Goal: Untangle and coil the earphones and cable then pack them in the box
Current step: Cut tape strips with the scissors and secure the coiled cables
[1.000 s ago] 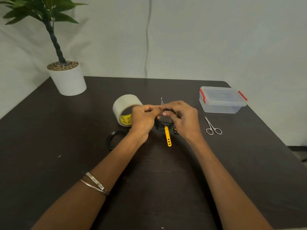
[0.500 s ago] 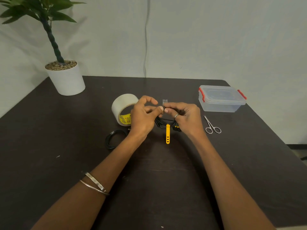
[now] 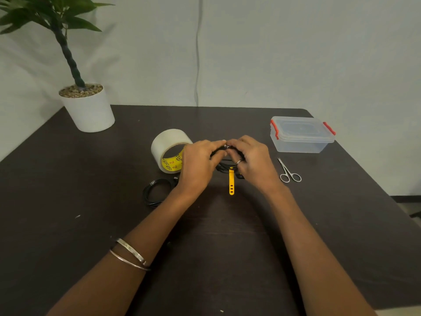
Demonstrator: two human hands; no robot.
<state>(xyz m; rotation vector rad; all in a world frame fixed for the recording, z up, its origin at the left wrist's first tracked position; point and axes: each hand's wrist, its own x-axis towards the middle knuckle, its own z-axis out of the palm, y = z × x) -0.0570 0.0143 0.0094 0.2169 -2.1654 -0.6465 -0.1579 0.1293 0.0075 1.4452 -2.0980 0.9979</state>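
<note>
**Two hands pinch a black coil at mid-counter, with the box shut at the far right**

While both hands meet over the middle of the dark counter, their fingertips press together on a small bundle of thin black wire, most likely the earphones. The left hand and the right hand are each closed narrowly on the top of that bundle, which sits partly hidden under the fingers. A yellow strap hangs from the bundle toward the near edge. A second black cable, already looped, lies on the counter just left of the left wrist. A roll of tape stands behind the left hand. The clear box, with red clips and its lid on, sits near the far right corner, and small scissors lie just in front of it. A potted plant stands at the far left corner.

Judging from this, the main risk is the coil springing open if either pinch loosens before the strap is fastened, since thin wire resists tight loops. Any sticky tape between the fingers, which cannot be seen, could snag the wire. The loose cable by the left wrist could be dragged off its loop. The box must also be unclipped first.
</note>
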